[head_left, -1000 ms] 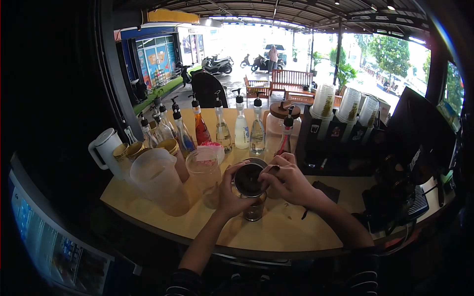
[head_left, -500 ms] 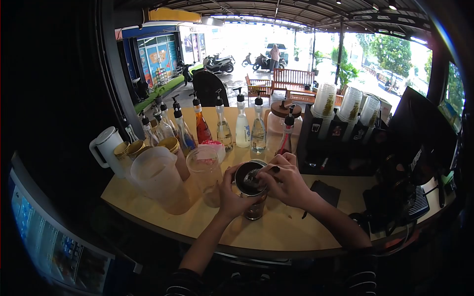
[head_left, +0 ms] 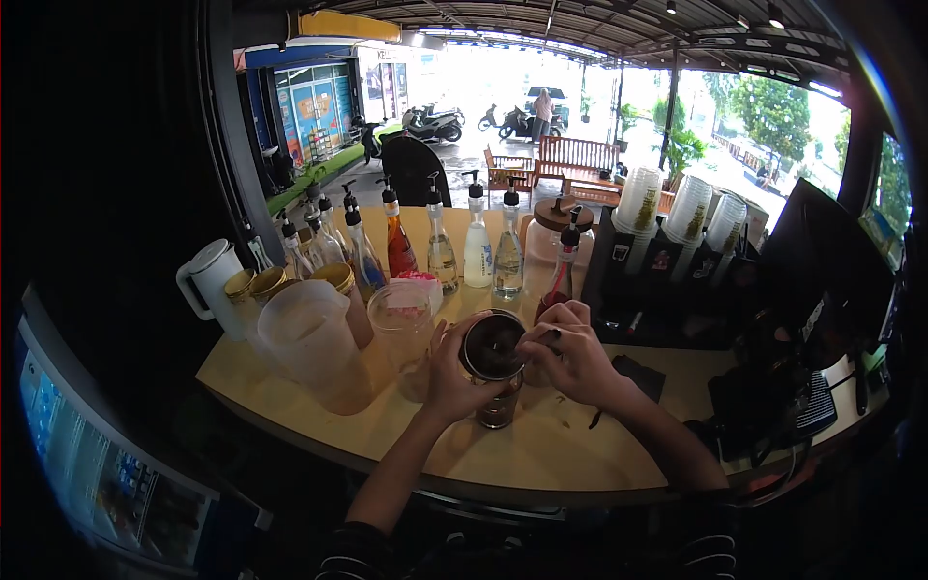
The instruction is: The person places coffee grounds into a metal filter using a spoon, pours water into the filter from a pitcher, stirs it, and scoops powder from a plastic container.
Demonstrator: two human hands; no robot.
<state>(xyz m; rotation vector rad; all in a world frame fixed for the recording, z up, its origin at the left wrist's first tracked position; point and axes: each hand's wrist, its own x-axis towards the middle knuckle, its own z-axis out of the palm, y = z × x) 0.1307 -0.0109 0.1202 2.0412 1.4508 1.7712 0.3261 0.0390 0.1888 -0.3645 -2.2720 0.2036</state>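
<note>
My left hand [head_left: 450, 383] wraps the vessel [head_left: 495, 318]; my right hand [head_left: 572, 358] pinches, I can't tell what. A sideways nudge could tip it.

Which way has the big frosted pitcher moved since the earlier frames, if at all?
No. Against the white jug and the counter, the frosted pitcher keeps its place; the whole view's slight shift suggests head-camera motion.

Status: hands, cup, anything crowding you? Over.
Left hand around cup. Right hand at its rim, grip unclear. Clear jug beside left hand, red bottle beyond right.
</note>
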